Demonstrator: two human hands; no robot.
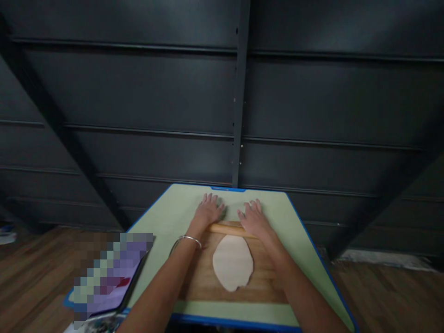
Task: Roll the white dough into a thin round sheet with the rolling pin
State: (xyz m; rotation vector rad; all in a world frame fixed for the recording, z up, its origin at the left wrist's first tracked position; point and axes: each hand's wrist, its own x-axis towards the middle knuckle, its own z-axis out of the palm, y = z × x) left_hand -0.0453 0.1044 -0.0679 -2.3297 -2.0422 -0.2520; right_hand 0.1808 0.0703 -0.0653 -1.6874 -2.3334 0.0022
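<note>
Head view: flattened dough [233, 263] is centred on the wooden board [197, 287]; near its far edge, the rolling pin [227, 229] is covered by left hand [209, 211] and right hand [254, 218], fingers loosely spread. Rolling seems underway; even pressure is likely needed.

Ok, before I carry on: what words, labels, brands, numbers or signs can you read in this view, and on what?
None can be read.
Screen at the left: partly pixelated, no legible text.
Clutter below it: too blurred to tell.
Rolling pin, dough, board, table: no lettering visible.
</note>
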